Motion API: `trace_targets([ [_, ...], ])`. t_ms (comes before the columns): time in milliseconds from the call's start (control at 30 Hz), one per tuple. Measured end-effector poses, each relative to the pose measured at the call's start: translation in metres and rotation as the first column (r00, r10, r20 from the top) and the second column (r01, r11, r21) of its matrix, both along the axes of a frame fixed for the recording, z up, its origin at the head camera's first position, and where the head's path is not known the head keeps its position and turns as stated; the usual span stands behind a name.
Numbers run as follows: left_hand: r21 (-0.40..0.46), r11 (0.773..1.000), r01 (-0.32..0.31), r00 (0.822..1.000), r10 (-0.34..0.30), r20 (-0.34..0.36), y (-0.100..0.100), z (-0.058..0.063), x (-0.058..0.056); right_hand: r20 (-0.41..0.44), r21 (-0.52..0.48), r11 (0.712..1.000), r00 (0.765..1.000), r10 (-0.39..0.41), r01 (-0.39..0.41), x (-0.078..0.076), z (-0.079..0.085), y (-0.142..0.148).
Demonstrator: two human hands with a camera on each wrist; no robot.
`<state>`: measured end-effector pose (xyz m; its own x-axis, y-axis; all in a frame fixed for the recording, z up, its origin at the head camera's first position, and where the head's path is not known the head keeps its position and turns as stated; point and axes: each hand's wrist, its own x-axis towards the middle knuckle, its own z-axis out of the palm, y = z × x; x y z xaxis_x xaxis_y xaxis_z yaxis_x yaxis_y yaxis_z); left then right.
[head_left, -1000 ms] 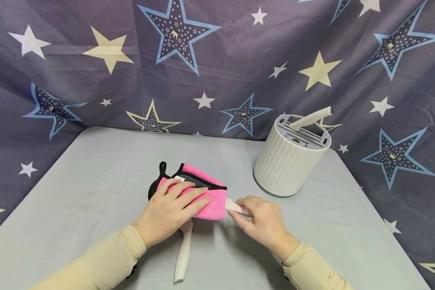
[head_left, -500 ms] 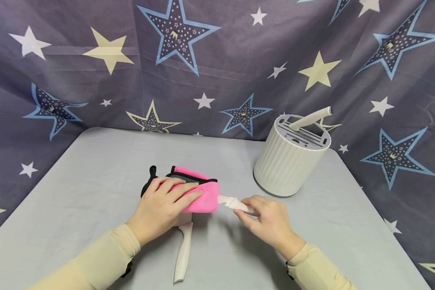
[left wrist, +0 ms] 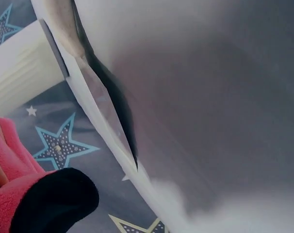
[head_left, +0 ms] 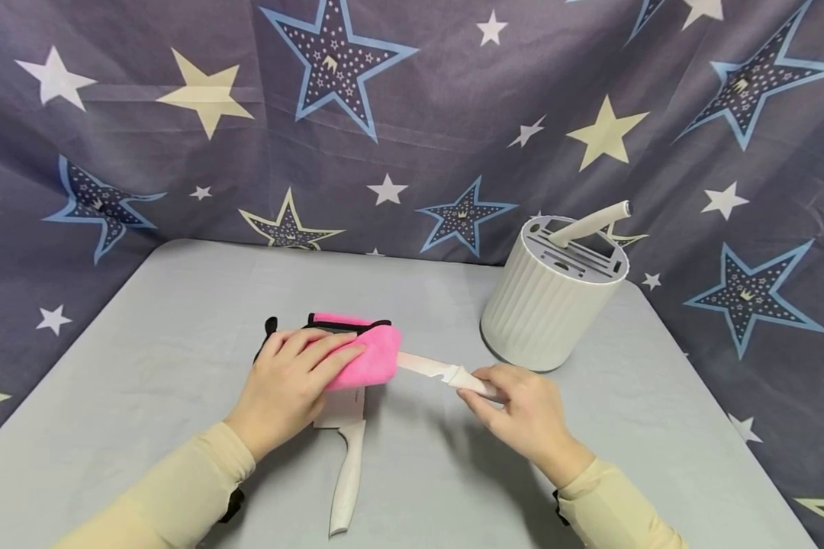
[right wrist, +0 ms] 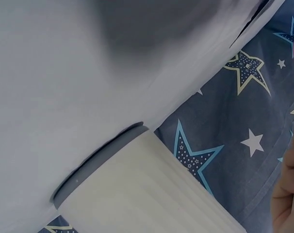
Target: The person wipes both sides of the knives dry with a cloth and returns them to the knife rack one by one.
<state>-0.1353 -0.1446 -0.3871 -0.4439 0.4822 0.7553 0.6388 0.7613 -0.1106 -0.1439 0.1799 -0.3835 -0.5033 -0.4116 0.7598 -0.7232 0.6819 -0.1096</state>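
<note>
My left hand (head_left: 284, 385) grips a folded pink cloth (head_left: 378, 358) with black edging, its fingers laid across the front. The cloth wraps a knife (head_left: 426, 366); the tip is hidden inside, while part of the pale blade shows at the right. My right hand (head_left: 525, 408) holds that knife by its white handle. On the table beneath the left hand lies a cleaver (head_left: 346, 476), its blade partly covered by the cloth and hand. In the left wrist view the fleecy pink cloth (left wrist: 21, 165) is at lower left. In the right wrist view the right hand (right wrist: 287, 189) shows at the edge.
A ribbed white knife block (head_left: 549, 320) stands at the right rear of the table, with one white-handled knife (head_left: 590, 223) slanting out of its slotted top. A star-patterned curtain (head_left: 446, 152) hangs behind the grey table (head_left: 206, 305).
The left hand and cloth have slid left while the right hand has drawn the knife rightward. More of the knife's blade and of the cleaver is now exposed.
</note>
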Motion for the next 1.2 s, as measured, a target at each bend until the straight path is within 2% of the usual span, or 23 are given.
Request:
trace_targets([
  [167,0.073,0.997,-0.033,0.996,0.027,0.090,-0.006,0.001,-0.001,-0.002,-0.015,1.000,1.000,-0.008,0.007,-0.002,0.003,0.002],
  [267,0.178,0.983,-0.053,0.988,0.027,0.149,-0.007,0.001,-0.001,0.002,-0.019,1.000,1.000,-0.023,0.023,-0.002,0.004,0.002],
  [367,0.303,0.948,-0.098,0.973,0.028,0.229,-0.004,0.000,0.000,0.002,-0.022,0.999,0.999,-0.039,0.039,-0.003,0.005,0.003],
  [467,0.413,0.896,-0.161,0.948,0.024,0.317,-0.001,0.000,0.002,0.003,-0.028,0.999,0.999,-0.042,0.042,-0.003,0.006,0.002],
  [567,0.489,0.840,-0.233,0.908,0.008,0.419,0.001,0.001,0.003,0.007,-0.037,0.998,0.999,-0.049,0.049,-0.003,0.006,0.002],
  [633,0.528,0.798,-0.289,0.870,-0.011,0.492,0.002,0.004,0.004,0.009,-0.047,0.998,0.999,-0.051,0.051,-0.004,0.006,0.002],
  [733,0.560,0.740,-0.371,0.801,-0.050,0.597,0.003,0.008,0.006,0.010,-0.070,0.996,0.999,-0.048,0.049,-0.005,0.006,0.001],
  [833,0.562,0.699,-0.441,0.723,-0.093,0.684,0.006,0.010,0.007,0.014,-0.098,0.994,0.999,-0.040,0.041,-0.005,0.006,0.000],
  [900,0.566,0.672,-0.477,0.676,-0.131,0.725,0.008,0.010,0.008,0.015,-0.117,0.993,0.999,-0.031,0.033,-0.006,0.006,-0.001],
  [967,0.577,0.641,-0.506,0.639,-0.171,0.750,0.010,0.011,0.009,0.019,-0.139,0.990,1.000,-0.020,0.023,-0.006,0.007,-0.003],
  [1000,0.586,0.624,-0.517,0.626,-0.191,0.756,0.011,0.011,0.009,0.022,-0.151,0.988,1.000,-0.014,0.017,-0.006,0.007,-0.005],
  [1200,0.649,0.521,-0.554,0.582,-0.315,0.750,0.020,0.016,0.008,0.060,-0.207,0.978,0.998,0.010,0.003,-0.006,0.009,-0.015],
])
